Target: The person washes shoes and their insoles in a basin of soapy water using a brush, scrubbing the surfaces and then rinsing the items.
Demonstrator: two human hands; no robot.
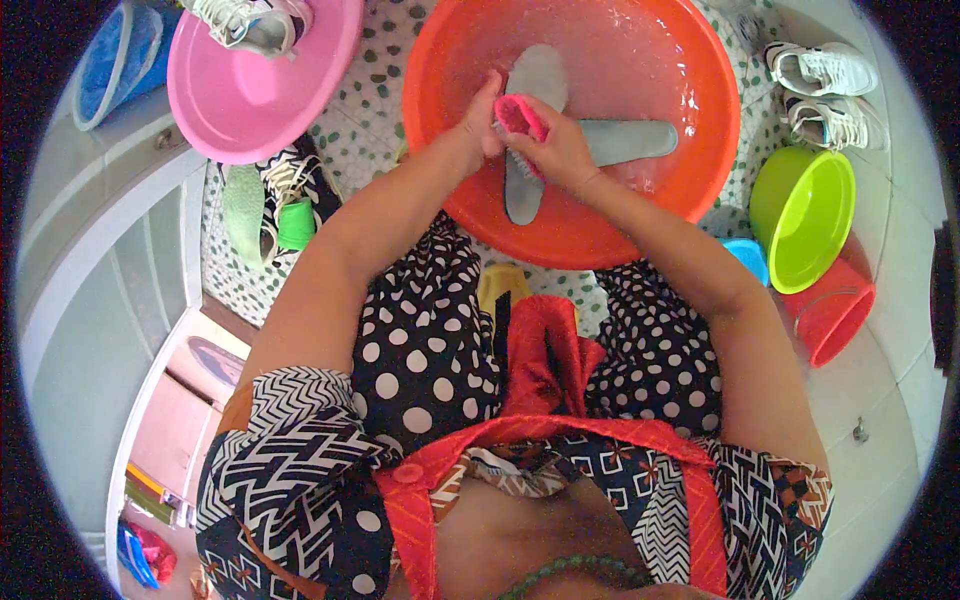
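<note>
My right hand [559,146] grips a pink scrubbing brush [517,114], its pale bristles against a grey insole [536,71]. That insole runs lengthwise towards me, with its narrow end over the near wall of a large orange-red basin [577,244]. At the insole's left edge, my left hand [480,120] holds it about the middle; some of its fingers are hidden behind the insole and brush. A second grey insole [634,142] lies crosswise in the basin, one end covered by my right hand. Cloudy water [622,45] stands in the basin.
A pink basin [259,124] with a white sneaker [259,26] stands left, near a black patterned shoe [289,180] and a blue bucket [120,67]. White sneakers [832,94], a lime-green basin [810,225], a red bucket [836,311] and a blue container [746,259] line the right wall.
</note>
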